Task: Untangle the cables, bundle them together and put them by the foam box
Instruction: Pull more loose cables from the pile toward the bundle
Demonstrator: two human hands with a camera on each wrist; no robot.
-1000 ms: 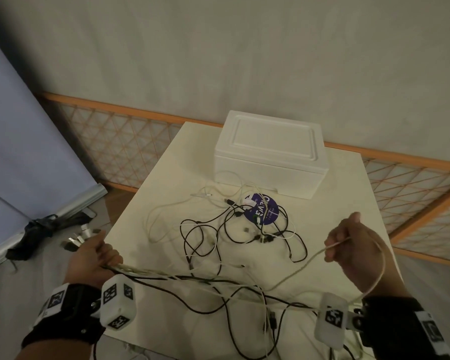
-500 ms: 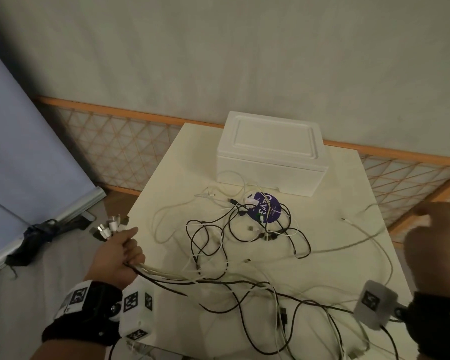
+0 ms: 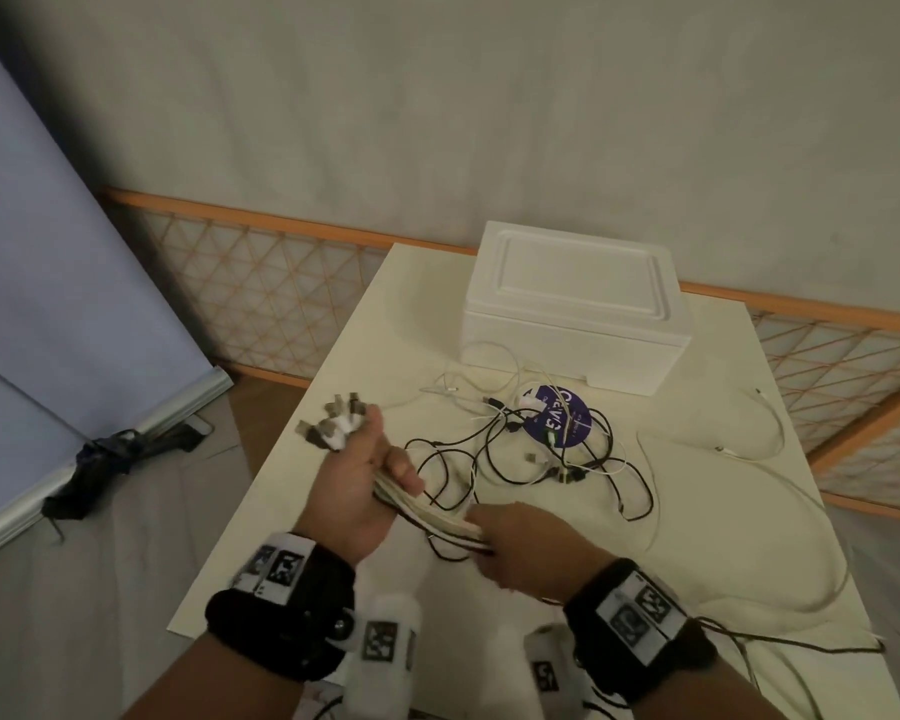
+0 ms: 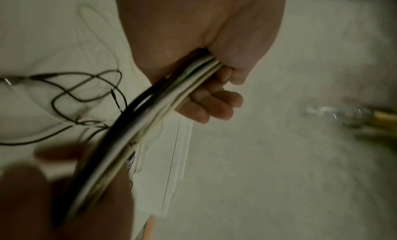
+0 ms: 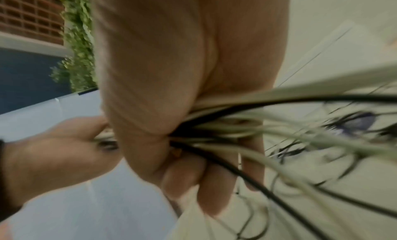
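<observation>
A gathered bundle of black and white cables (image 3: 427, 517) runs slantwise above the near left part of the cream rectangular table (image 3: 707, 366), its metal-tipped plug ends (image 3: 336, 420) fanning out past the left hand (image 3: 357, 483). That hand is raised, palm turned inward, fingers (image 4: 211, 106) curled round the bundle. The right hand (image 3: 523, 543) sits just beside it, lower and nearer the body, its fingers (image 5: 193, 179) wrapped round the same strands, which trail off loose across the tabletop. More tangled black and white cables (image 3: 552, 449) lie mid-table over a round purple sticker (image 3: 559, 415), near the white lidded foam box (image 3: 578, 314) at the far edge.
</observation>
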